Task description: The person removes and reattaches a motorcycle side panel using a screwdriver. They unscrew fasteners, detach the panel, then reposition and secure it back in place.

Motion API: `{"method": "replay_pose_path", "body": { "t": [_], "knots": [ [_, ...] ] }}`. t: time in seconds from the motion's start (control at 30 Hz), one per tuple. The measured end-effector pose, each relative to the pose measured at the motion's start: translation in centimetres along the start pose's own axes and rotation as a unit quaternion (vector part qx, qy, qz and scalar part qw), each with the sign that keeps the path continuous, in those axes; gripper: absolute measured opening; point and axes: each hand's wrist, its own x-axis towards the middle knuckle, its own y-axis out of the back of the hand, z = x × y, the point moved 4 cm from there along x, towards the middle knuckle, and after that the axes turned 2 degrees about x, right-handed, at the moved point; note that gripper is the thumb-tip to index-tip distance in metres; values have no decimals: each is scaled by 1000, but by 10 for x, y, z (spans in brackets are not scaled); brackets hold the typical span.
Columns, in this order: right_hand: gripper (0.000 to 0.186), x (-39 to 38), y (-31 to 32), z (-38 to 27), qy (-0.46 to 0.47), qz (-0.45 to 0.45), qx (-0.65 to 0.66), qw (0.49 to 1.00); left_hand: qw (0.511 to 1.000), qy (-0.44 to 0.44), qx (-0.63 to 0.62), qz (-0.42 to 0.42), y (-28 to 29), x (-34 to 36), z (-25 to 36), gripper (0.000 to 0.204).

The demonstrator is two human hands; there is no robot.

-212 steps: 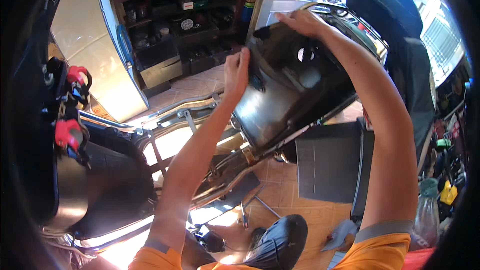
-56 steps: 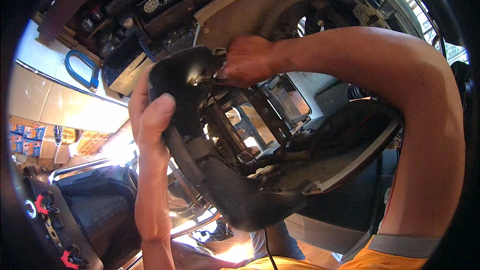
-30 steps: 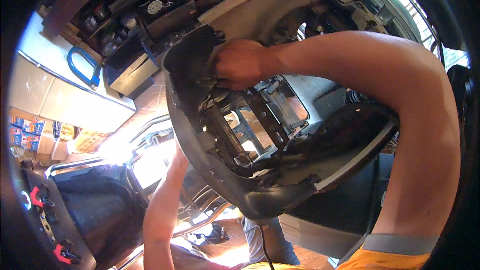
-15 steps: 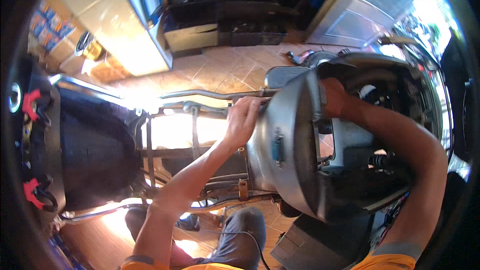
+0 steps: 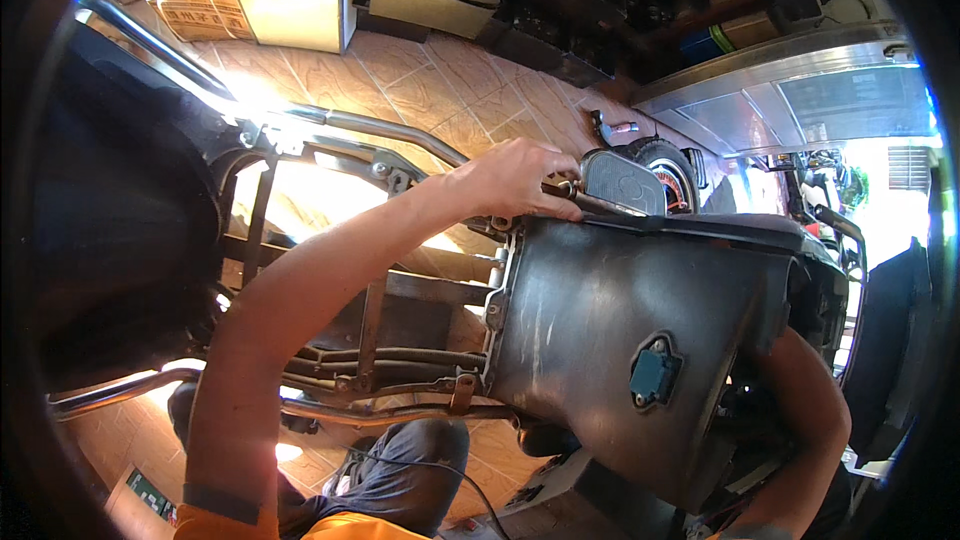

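Observation:
A dark plastic body panel (image 5: 590,300), with a small teal fitting (image 5: 650,373), sits at the right end of a bare tubular vehicle frame (image 5: 370,335). My left hand (image 5: 525,180) is closed over the panel's upper left edge, thumb on the black plastic and fingers beside the metal tube. My right forearm (image 5: 800,390) reaches up into the panel from the lower right; that hand is hidden behind it. A black molded section (image 5: 120,200) fills the frame's left end.
Cardboard boxes (image 5: 200,10) and dark shelves (image 5: 530,20) line the far side of the tiled floor (image 5: 420,80). A wheel (image 5: 672,175) and a metal door (image 5: 820,105) are beyond the panel. A cable (image 5: 465,480) runs past my legs.
The panel has swung down from showing its hollow underside to showing its smooth face. My left hand has moved up to its top edge, and my right hand has dropped out of sight.

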Motion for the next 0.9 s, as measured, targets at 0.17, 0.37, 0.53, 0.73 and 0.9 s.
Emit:
{"method": "replay_pose_path", "body": {
  "t": [0.17, 0.37, 0.53, 0.73, 0.9],
  "knots": [
    [31, -24, 12, -8, -31, -7, 1, 999, 997, -17, 29, -74, -1, 17, 4, 58],
    [32, -48, 21, -11, -52, -10, -1, 999, 977, -183, 100, -39, 10, 36, 47, 52],
    [32, -59, 28, -14, -65, -11, 1, 998, 972, -163, 149, -75, 1, 30, 69, 38],
    [33, -61, 29, -16, -69, -12, -1, 998, 969, -154, 176, -76, -4, 21, 73, 34],
    [34, -57, 23, -13, -64, -13, 0, 998, 965, -149, 201, -84, -3, 20, 70, 32]
  ]
}}
